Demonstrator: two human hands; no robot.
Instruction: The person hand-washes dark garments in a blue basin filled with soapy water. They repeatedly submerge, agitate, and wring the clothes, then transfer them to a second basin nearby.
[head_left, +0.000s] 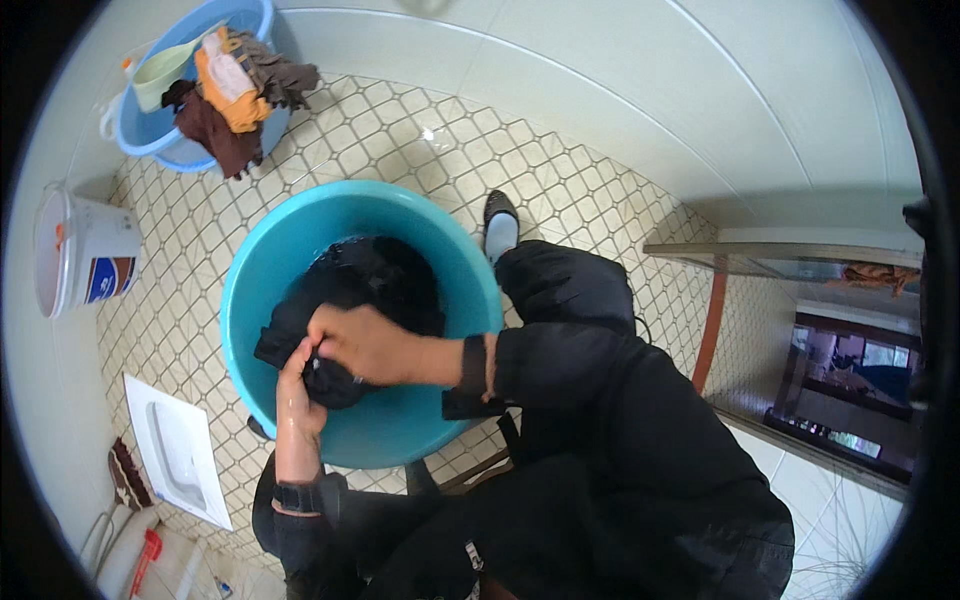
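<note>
A large turquoise plastic tub (474, 281) stands in front of me on the tiled floor. Wet black cloth (379, 274) lies in it, partly in dark water. My left hand (296, 386), wet at the wrist, holds a bunched part of the black cloth over the tub's near left side. Closed on the same cloth, my right hand (371, 345) is slightly blurred, with its fingers against the left thumb. Part of the bunch hangs below the two hands. Folds behind the right hand are hidden.
At the far left stands a blue basin (139, 139) with a pale green dipper (161, 75) and several clothes (225, 82) over its rim. A white bucket (105, 247) is by the left wall. A squat toilet (180, 450) lies lower left. My shoe (499, 204) is right of the tub.
</note>
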